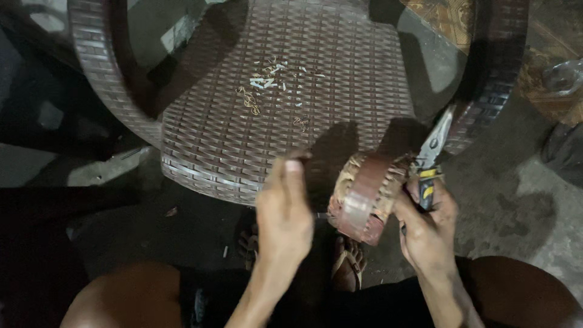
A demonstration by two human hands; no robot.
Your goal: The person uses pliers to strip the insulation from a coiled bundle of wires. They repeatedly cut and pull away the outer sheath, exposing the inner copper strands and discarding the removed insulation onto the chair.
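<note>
A round motor stator (pixel 364 195) with copper wire windings and a brown taped band hangs in front of me, just past the chair's front edge. My left hand (pixel 284 212) supports its left side, fingers up. My right hand (pixel 427 226) touches the stator's right side and grips pliers (pixel 432 159) with yellow and dark handles, jaws pointing up and away.
A brown woven plastic chair (pixel 340 73) stands ahead, with wire scraps and small white bits (pixel 267 85) lying on its seat. My knees show at the bottom, a sandalled foot (pixel 347 264) between them. The floor is rough grey concrete (pixel 522 200).
</note>
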